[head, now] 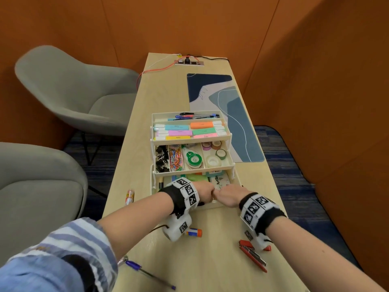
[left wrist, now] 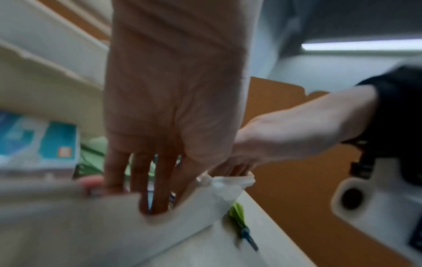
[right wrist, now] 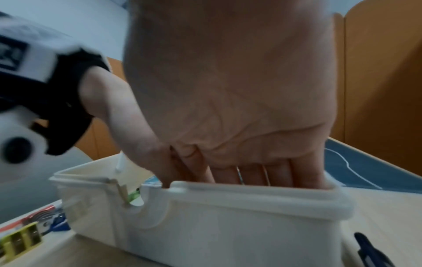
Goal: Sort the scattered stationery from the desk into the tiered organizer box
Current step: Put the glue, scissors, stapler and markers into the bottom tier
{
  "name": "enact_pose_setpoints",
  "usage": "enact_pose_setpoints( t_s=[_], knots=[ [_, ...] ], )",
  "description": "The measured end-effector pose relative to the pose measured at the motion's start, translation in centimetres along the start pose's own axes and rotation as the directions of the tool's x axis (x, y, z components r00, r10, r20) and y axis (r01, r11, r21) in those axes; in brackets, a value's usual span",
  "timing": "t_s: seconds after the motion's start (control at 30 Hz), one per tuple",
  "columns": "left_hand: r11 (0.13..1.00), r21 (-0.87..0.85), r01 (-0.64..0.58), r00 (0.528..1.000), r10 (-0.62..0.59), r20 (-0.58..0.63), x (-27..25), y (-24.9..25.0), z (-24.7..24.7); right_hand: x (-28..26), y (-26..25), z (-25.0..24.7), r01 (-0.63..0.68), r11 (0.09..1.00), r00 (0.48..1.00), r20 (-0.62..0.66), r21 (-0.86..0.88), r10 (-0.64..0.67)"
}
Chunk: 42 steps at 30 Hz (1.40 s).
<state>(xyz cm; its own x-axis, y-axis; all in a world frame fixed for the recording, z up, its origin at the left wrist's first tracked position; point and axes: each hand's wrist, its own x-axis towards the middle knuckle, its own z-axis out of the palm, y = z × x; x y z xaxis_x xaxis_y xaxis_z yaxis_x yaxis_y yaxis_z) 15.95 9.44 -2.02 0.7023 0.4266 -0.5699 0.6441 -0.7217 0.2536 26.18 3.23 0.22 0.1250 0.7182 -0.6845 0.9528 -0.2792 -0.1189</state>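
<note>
left hand (head: 203, 191), right hand (head: 228, 197): fingers hooked over organizer box (head: 189, 171) rim by "artlin" carton (head: 219, 180)

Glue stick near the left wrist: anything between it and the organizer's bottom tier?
Yes. Both the left hand and right hand sit at the front wall of the bottom tier, fingers hooked over its rim into the opening. The left wrist camera hangs right beside the glue stick. The middle tier overhangs the rear.

Head view bright, edges bowed — 2 wrist views dim, motion-blurred.
</note>
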Motion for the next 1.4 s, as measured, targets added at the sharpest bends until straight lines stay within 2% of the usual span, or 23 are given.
enact_pose_setpoints(
  t_s=[0.1, 0.2, 0.3, 0.47, 0.57, 0.67, 0.77, 0.83, 0.97, 1.1, 1.27, 1.4],
  knots=[
    [0.994, 0.053, 0.092, 0.994, -0.095, 0.061, -0.5, 0.8, 0.4, 2.1, 0.2, 0.7, -0.017, 1.000, 0.991, 0.136, 0.001, 0.017],
    [0.999, -0.037, 0.025, 0.992, -0.021, 0.123, -0.5, 0.8, -0.3, 1.9, 0.1, 1.0, -0.064, 0.996, 0.979, 0.196, 0.068, 0.050],
    [0.998, -0.063, 0.007, 0.988, 0.003, 0.157, -0.3, 0.4, 0.1, 0.9, -0.1, 0.7, -0.079, 0.993, 0.980, 0.192, 0.091, 0.061],
    [0.993, -0.114, 0.011, 0.989, 0.006, 0.146, -0.3, 0.5, 0.8, -0.8, -0.5, 0.4, -0.052, 0.995, 0.992, 0.123, 0.086, 0.041],
    [0.987, -0.163, 0.008, 0.993, 0.012, 0.120, -0.5, 0.5, 0.9, -1.7, -0.4, 0.2, -0.025, 0.987, 0.998, 0.068, 0.158, 0.014],
    [0.980, -0.200, 0.022, 0.998, -0.010, 0.059, -0.9, 0.1, 0.8, -2.2, 0.3, -0.7, 0.033, 0.976, 0.984, -0.176, 0.217, 0.006],
    [0.972, -0.235, 0.015, 1.000, -0.015, 0.000, -0.6, -0.3, 1.1, -3.3, 1.4, -1.9, 0.049, 0.981, 0.905, -0.424, 0.188, 0.036],
    [0.964, -0.267, -0.017, 1.000, 0.013, -0.015, -0.5, 0.0, 1.1, -3.5, 2.3, -2.0, 0.039, 0.975, 0.872, -0.484, 0.220, 0.074],
    [0.982, -0.187, -0.040, 0.994, 0.058, 0.093, -0.6, 1.3, -0.1, -3.1, 3.8, -1.1, 0.068, 0.932, 0.924, -0.375, 0.357, 0.076],
    [0.992, -0.124, -0.023, 0.979, 0.048, 0.199, -0.5, 1.2, -0.8, -2.4, 4.3, -0.7, 0.096, 0.841, 0.899, -0.410, 0.532, 0.156],
    [0.995, -0.088, -0.046, 0.978, 0.062, 0.199, -0.7, 1.4, -0.6, -2.2, 4.6, -0.5, 0.100, 0.793, 0.892, -0.408, 0.601, 0.197],
    [0.988, -0.149, -0.044, 0.984, 0.069, 0.164, -0.8, 0.9, -0.1, -2.2, 4.3, -0.3, 0.097, 0.811, 0.889, -0.417, 0.577, 0.190]
  ],
)
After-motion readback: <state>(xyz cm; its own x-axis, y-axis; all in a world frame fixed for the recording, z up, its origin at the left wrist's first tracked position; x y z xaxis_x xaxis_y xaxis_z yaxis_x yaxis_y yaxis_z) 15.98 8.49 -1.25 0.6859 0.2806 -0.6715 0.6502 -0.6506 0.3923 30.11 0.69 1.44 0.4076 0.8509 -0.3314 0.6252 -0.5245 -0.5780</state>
